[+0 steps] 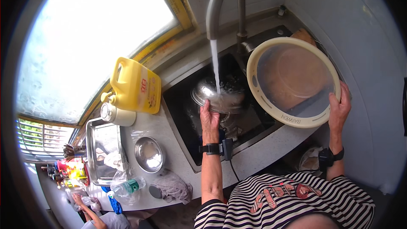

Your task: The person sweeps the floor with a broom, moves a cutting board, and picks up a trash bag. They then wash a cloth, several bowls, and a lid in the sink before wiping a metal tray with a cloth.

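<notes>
My left hand [210, 121] grips the edge of a stainless steel bowl [206, 93], tilted inside the dark sink [181, 117]. Water [215, 66] pours from the curved faucet [219, 0] onto the bowl and splashes off it. On the right, my right hand [340, 111] holds the rim of a round plastic basin with a clear bottom and cream rim [294, 122]. It is raised above the sink's right end, with the thumb on the rim and the fingers behind it. The sink's bottom is partly hidden by the bowl and my arm.
Left of the sink stand a yellow detergent jug [148, 90], a cream container [122, 114], a metal tray [90, 152], another steel bowl [148, 154], a plastic bottle [128, 187] and a grey cloth [175, 186]. Another person's hand [78, 198] shows at lower left. A wall [359, 54] rises at right.
</notes>
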Demonstrator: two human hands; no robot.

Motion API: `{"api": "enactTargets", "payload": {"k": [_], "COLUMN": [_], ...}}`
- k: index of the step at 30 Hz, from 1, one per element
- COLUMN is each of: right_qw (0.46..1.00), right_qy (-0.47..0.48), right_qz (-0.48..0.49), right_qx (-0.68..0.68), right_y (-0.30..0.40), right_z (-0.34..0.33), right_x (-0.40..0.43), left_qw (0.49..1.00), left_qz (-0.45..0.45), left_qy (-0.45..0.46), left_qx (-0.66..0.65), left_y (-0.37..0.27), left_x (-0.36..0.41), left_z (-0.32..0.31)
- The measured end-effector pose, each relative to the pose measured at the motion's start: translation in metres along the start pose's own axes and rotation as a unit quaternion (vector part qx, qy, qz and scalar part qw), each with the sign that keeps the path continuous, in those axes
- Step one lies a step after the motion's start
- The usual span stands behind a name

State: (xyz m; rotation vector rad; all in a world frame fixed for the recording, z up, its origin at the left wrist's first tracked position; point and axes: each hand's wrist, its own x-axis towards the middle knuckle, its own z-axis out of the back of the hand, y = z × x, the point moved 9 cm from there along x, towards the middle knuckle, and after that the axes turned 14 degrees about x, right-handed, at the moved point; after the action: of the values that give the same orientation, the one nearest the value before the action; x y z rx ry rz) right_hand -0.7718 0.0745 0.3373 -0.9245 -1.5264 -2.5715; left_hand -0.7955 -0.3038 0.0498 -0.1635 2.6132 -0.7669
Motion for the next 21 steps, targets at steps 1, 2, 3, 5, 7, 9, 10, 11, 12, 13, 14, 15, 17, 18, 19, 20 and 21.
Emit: {"api": "enactTargets", "payload": {"k": [1,2,3,5,7,9,10,11,12,13,14,15,17,18,19,20,21], "right_qw": [1.0,1.0,1.0,1.0,0.999,0.999,0.999,0.999,1.0,1.0,1.0,0.999,0.998,0.997,0.996,0.996,0.996], "right_qy": [-0.001,-0.002,-0.002,-0.004,-0.005,-0.005,-0.004,-0.006,-0.002,0.003,0.003,0.014,0.026,0.032,0.038,0.04,0.044], "right_qz": [-0.002,-0.002,-0.011,-0.019,-0.032,-0.026,-0.021,-0.021,-0.01,0.001,0.001,0.029,0.057,0.067,0.077,0.059,0.059], "right_qx": [-0.003,-0.001,0.001,0.003,0.013,0.021,0.027,0.027,0.016,0.004,0.006,0.004,0.005,0.009,0.014,0.049,0.052], "right_y": [-0.001,-0.002,-0.005,-0.01,-0.015,-0.012,-0.01,-0.009,-0.004,-0.001,-0.002,0.002,0.005,0.006,0.009,0.01,0.013], "right_z": [0.002,0.005,0.007,0.013,0.018,0.02,0.019,0.02,0.018,0.016,0.013,0.009,-0.002,-0.009,-0.016,-0.024,-0.036], "right_x": [0.0,0.0,0.001,0.004,0.006,0.01,0.011,0.012,0.014,0.015,0.016,0.016,0.016,0.015,0.015,0.014,0.013], "left_qw": [1.0,0.999,0.995,0.991,0.984,0.985,0.988,0.992,0.996,0.999,0.999,0.997,0.993,0.991,0.988,0.986,0.986], "left_qz": [-0.001,-0.002,-0.002,0.014,0.033,0.041,0.046,0.052,0.04,0.025,0.028,0.03,0.024,0.012,0.0,-0.011,-0.016], "left_qy": [0.001,0.033,0.065,0.076,0.047,0.055,0.05,0.045,0.026,0.004,-0.019,-0.044,-0.066,-0.072,-0.079,-0.101,-0.105], "left_qx": [0.002,0.036,0.069,0.108,0.168,0.161,0.135,0.11,0.069,0.023,-0.02,-0.063,-0.092,-0.113,-0.135,-0.129,-0.13], "left_y": [0.0,0.002,0.004,0.01,0.018,0.018,0.015,0.012,0.005,-0.001,-0.004,-0.007,-0.01,-0.013,-0.016,-0.018,-0.021], "left_x": [-0.003,-0.009,-0.016,-0.034,-0.049,-0.06,-0.065,-0.069,-0.073,-0.074,-0.077,-0.081,-0.083,-0.085,-0.087,-0.089,-0.094], "left_z": [-0.005,-0.014,-0.029,-0.05,-0.044,-0.032,-0.025,-0.017,-0.005,0.009,0.024,0.037,0.056,0.061,0.066,0.074,0.077]}}
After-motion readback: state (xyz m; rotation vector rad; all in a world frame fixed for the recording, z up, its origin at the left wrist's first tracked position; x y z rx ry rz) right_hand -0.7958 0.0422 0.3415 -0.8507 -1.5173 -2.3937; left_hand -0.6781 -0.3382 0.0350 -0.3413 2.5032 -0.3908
